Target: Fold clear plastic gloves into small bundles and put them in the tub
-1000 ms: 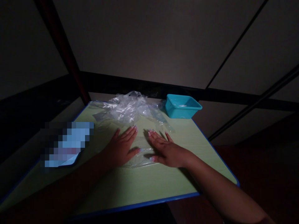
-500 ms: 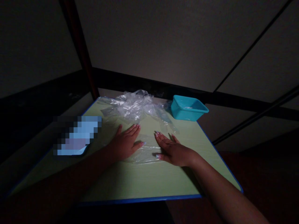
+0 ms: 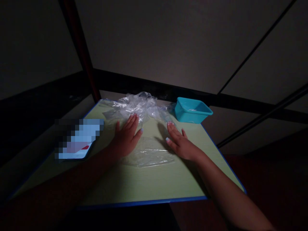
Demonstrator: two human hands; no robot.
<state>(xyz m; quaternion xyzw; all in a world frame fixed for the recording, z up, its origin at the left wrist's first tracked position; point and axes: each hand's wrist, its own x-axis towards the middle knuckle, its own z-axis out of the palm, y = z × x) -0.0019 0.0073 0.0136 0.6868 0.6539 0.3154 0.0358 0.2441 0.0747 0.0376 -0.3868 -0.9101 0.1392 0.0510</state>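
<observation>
On the pale green counter, a clear plastic sheet lay at the centre, seemingly mostly flattened, with creases left to smooth. My left hand at eleven o'clock and right hand at one were spread, gripping nothing. Their fingertips overlapped a plastic heap at twelve, all crumpled; I couldn't tell whether they touched it. Beyond my right hand sat a turquoise tub; at nine, a phone.
</observation>
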